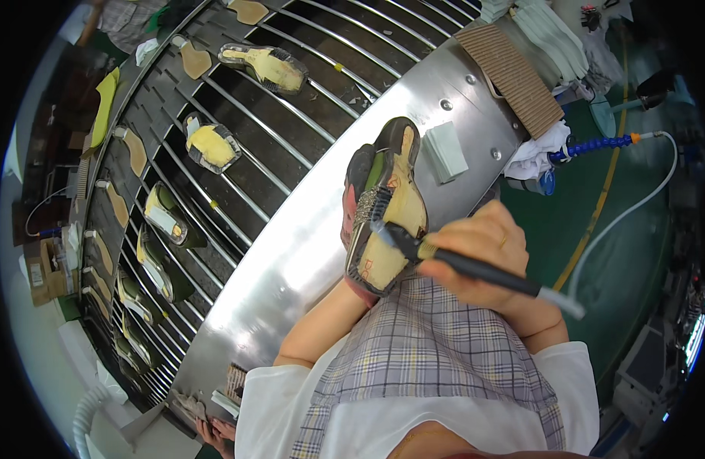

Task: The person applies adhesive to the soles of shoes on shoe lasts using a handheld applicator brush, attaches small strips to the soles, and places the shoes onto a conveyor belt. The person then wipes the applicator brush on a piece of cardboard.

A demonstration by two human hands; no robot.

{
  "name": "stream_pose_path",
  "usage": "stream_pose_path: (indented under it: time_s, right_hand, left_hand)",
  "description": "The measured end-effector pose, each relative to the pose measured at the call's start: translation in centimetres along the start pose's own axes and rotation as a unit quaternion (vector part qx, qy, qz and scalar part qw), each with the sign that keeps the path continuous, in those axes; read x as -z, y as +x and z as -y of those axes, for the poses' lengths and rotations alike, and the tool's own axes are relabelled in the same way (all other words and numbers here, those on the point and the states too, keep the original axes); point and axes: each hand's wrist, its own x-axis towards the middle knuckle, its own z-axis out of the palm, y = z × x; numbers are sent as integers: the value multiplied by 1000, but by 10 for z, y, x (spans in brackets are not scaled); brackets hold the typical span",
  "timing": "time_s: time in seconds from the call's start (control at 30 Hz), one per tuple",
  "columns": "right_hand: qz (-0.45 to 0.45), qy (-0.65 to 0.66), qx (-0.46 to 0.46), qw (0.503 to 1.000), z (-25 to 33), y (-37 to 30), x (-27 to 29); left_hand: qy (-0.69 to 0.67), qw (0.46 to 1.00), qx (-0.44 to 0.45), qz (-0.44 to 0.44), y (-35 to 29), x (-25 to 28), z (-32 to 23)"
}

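Observation:
My left hand [349, 203], in what looks like a stained reddish glove, supports a lasted shoe upper [402, 195] with its pale insole side up. Most of its fingers are hidden behind the shoe. The upper's dark gathered edge is folded in around the insole. Closed around a black-handled brush [475, 268] is my right hand [482, 245]. A pale hose joins the brush's rear end. Its bristles touch the shoe's left edge near the middle, or hover just over it; I cannot tell which.
A curved metal ledge [268, 283] borders a conveyor of metal rods [291, 111] carrying several shoe uppers and loose insoles. On the ledge lie folded pale cloth [446, 153] and corrugated cardboard [513, 76]. A blue jointed hose [593, 148] stands right. Another person's hands [215, 434] show lower left.

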Motion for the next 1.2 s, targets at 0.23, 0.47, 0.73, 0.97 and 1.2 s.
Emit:
stream_pose_path:
  time_s: [0.23, 0.47, 0.73, 0.97, 1.2]
  right_hand:
    - [-7, -29, -31, 999, -9, 6, 0]
    - [63, 68, -33, 995, -2, 5, 8]
    - [9, -7, -47, 999, -1, 6, 11]
    - [-51, -3, -51, 997, -8, -5, 3]
    - [-103, 125, -128, 978, -14, -4, -3]
  left_hand:
    - [51, 998, -17, 21, 5, 0, 1]
    - [30, 998, 3, 46, 1, 3, 1]
    - [17, 998, 2, 58, 1, 3, 1]
    - [-38, 996, 15, 74, 13, 14, 8]
    - [37, 992, -31, 113, 35, 20, 15]
